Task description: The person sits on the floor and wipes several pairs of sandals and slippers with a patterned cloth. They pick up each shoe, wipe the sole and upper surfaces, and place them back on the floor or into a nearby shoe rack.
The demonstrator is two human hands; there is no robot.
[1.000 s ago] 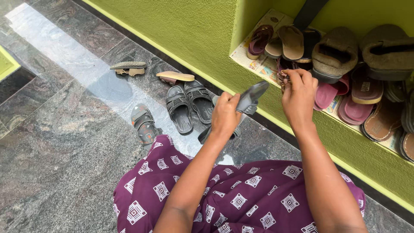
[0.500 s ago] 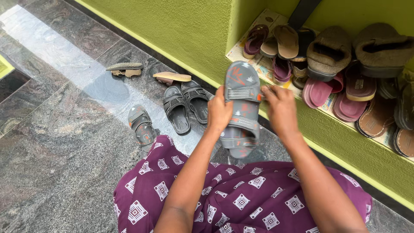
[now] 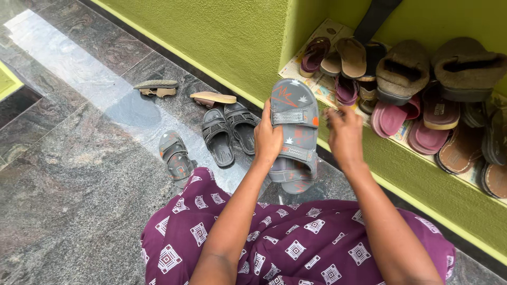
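Polished grey granite flooring (image 3: 68,174) fills the left and lower left of the view, and most of it lies bare and open out to the frame's edge. Along its upper right side it is bounded by a green wall (image 3: 222,37), whose base runs diagonally down to the right and gives way to a low green shelf (image 3: 422,174) crowded with footwear, among them pink slippers (image 3: 393,119) and two olive-brown shoes (image 3: 404,71). A grey sandal with orange marks (image 3: 294,132) is held upright above the floor, just in front of the shelf's near corner, its toe end pointing up and its straps facing the camera. The left hand (image 3: 268,138) is closed around the sandal's left edge, fingers wrapped behind it and thumb at the front. The right hand (image 3: 344,134) is seen just beside the sandal's right edge with its fingers loosely curled; whether it touches the sandal cannot be told, and nothing is seen gripped in it. On the floor to the left, close to the wall's base, a pair of black slides (image 3: 229,132) is set side by side, a matching grey sandal (image 3: 174,155) lies nearer the purple patterned garment (image 3: 296,243), and two tan flat sandals (image 3: 185,91) rest on edge further back.
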